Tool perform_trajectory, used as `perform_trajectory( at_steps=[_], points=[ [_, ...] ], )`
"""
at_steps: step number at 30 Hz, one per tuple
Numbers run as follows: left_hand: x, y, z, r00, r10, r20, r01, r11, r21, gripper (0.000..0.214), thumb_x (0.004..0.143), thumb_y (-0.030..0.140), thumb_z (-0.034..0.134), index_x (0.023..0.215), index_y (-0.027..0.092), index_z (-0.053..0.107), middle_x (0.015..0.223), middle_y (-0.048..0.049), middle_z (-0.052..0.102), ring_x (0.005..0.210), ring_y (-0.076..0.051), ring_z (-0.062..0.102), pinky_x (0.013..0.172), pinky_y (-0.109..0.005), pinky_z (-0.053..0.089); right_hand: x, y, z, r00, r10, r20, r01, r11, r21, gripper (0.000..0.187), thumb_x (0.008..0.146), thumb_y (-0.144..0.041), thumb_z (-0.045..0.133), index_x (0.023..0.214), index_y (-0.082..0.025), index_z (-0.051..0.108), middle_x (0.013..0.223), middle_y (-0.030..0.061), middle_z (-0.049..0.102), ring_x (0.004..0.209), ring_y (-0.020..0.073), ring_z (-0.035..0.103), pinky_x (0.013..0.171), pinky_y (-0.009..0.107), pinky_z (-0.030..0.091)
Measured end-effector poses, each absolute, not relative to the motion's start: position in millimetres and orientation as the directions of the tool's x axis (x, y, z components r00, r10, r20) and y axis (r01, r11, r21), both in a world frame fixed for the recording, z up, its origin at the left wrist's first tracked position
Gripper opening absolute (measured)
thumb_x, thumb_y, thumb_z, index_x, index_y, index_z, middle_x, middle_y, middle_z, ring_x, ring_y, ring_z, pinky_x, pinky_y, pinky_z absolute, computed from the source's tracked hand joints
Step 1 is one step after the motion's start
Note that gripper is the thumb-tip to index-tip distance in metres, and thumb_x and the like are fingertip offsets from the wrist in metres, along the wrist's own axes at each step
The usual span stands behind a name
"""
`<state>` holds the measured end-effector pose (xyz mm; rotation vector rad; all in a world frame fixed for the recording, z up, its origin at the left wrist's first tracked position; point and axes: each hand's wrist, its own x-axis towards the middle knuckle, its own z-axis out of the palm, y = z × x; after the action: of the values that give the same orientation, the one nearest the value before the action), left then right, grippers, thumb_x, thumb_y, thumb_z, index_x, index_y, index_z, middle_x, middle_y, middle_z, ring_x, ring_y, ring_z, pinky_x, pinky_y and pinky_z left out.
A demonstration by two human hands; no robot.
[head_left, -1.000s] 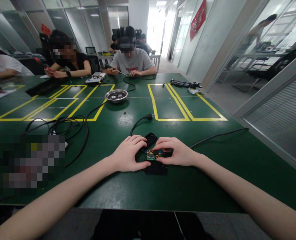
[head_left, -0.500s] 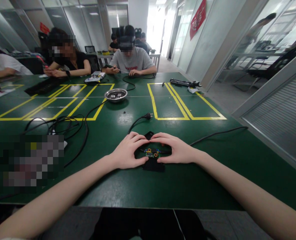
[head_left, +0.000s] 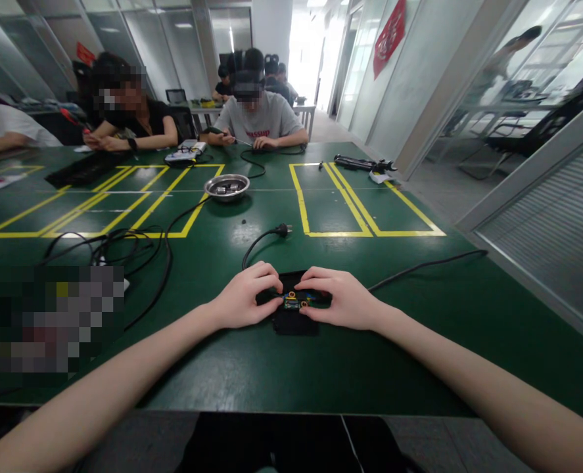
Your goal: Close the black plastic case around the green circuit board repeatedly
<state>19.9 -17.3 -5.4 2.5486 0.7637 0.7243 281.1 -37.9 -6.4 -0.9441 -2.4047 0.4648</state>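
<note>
Both hands have slid a little toward the left edge of the table since half a second ago, and the black plug has shifted that way too, creeping off from the corner of the yellow tape. Fingertips that nearly met then now stand apart, and the far black casing piece shows wider between them.

The small green circuit board sits near the middle of the table's near edge, with the near black casing piece lying flat just in front of it. The left hand has its thumb and forefinger close together at the board's left end; I can't tell whether they pinch it or the dark wire there. The right hand is half curled, forefinger on the far side of the board and thumb on the near side by an orange coil; whether it clamps or only touches, I can't tell.

Toward the far edge stands a steel bowl of metal parts. Tangled black cables lie toward the left edge, and at the far edge a co-worker in grey bends over a cord.
</note>
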Motion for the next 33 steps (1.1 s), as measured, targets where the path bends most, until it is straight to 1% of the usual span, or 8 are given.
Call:
perform_trajectory(
  at_steps=[2,6,10,14,19,25,31,33],
  points=[
    [19.1,-16.5,-6.2,0.716,0.615,0.331,0.419,-0.757,0.502,0.013,0.097,0.028,0.058,0.095,0.019,0.068,0.093,-0.0065,0.067,0.089,-0.02,0.064,0.08,-0.032,0.054,278.9,-39.8,-7.5,-0.615,0.713,0.337,0.564,0.697,-0.443,0.027,0.086,-0.029,0.075,0.111,-0.02,0.078,0.109,0.0072,0.075,0.093,0.0225,0.074,0.082,0.034,0.06],
    [17.2,-16.1,-5.9,0.705,0.656,0.271,0.468,-0.717,0.518,0.015,0.098,0.029,0.058,0.096,0.019,0.069,0.09,-0.0038,0.068,0.077,-0.016,0.064,0.07,-0.027,0.051,276.2,-42.4,-9.6,-0.604,0.711,0.36,0.605,0.703,-0.373,0.024,0.087,-0.027,0.073,0.109,-0.021,0.078,0.105,0.0075,0.075,0.092,0.0232,0.072,0.08,0.035,0.059],
    [16.2,-15.4,-5.2,0.701,0.664,0.261,0.476,-0.708,0.522,0.016,0.098,0.029,0.058,0.1,0.02,0.071,0.088,-0.0027,0.07,0.073,-0.015,0.065,0.068,-0.026,0.051,274.4,-42.6,-9.6,-0.596,0.693,0.405,0.609,0.72,-0.335,0.022,0.086,-0.023,0.073,0.107,-0.02,0.078,0.102,0.0088,0.075,0.091,0.025,0.067,0.082,0.039,0.059],
    [16.5,-14.9,-5.7,0.698,0.665,0.268,0.476,-0.709,0.521,0.017,0.097,0.03,0.059,0.102,0.02,0.072,0.088,-0.0026,0.07,0.071,-0.015,0.065,0.068,-0.025,0.051,272.3,-41.7,-8.7,-0.597,0.68,0.427,0.58,0.733,-0.355,0.024,0.084,-0.02,0.073,0.108,-0.02,0.077,0.101,0.0092,0.075,0.09,0.0259,0.063,0.083,0.043,0.059],
    [16.9,-14.8,-5.6,0.7,0.659,0.274,0.478,-0.718,0.506,0.017,0.098,0.029,0.059,0.098,0.019,0.073,0.086,-0.0025,0.07,0.068,-0.013,0.063,0.063,-0.024,0.048,270.8,-41.9,-11.1,-0.603,0.673,0.428,0.542,0.739,-0.399,0.029,0.086,-0.017,0.068,0.113,-0.022,0.076,0.106,0.0093,0.073,0.099,0.0267,0.062,0.087,0.044,0.06],
    [17.3,-13.7,-7.0,0.683,0.671,0.289,0.493,-0.716,0.495,0.015,0.096,0.027,0.061,0.096,0.018,0.073,0.087,-0.0027,0.071,0.069,-0.013,0.064,0.062,-0.023,0.046,270.6,-42.8,-16.0,-0.606,0.676,0.42,0.543,0.737,-0.403,0.041,0.078,-0.01,0.066,0.117,-0.018,0.074,0.111,0.0119,0.071,0.105,0.0284,0.062,0.089,0.045,0.06],
    [17.8,-15.1,-8.6,0.681,0.674,0.285,0.514,-0.718,0.47,0.013,0.096,0.025,0.062,0.096,0.019,0.073,0.089,-0.002,0.072,0.069,-0.013,0.064,0.064,-0.023,0.046,271.6,-40.6,-15.2,-0.612,0.66,0.437,0.52,0.751,-0.406,0.039,0.079,-0.009,0.065,0.115,-0.018,0.074,0.111,0.0112,0.073,0.104,0.0273,0.063,0.091,0.045,0.06],
    [17.7,-15.7,-8.2,0.679,0.676,0.287,0.517,-0.718,0.466,0.014,0.096,0.026,0.062,0.096,0.019,0.073,0.088,-0.0019,0.072,0.068,-0.013,0.064,0.063,-0.023,0.046,273.8,-39.2,-14.3,-0.62,0.649,0.442,0.487,0.759,-0.432,0.037,0.082,-0.01,0.066,0.117,-0.02,0.074,0.112,0.0101,0.073,0.105,0.0266,0.063,0.092,0.045,0.059]
  ],
)
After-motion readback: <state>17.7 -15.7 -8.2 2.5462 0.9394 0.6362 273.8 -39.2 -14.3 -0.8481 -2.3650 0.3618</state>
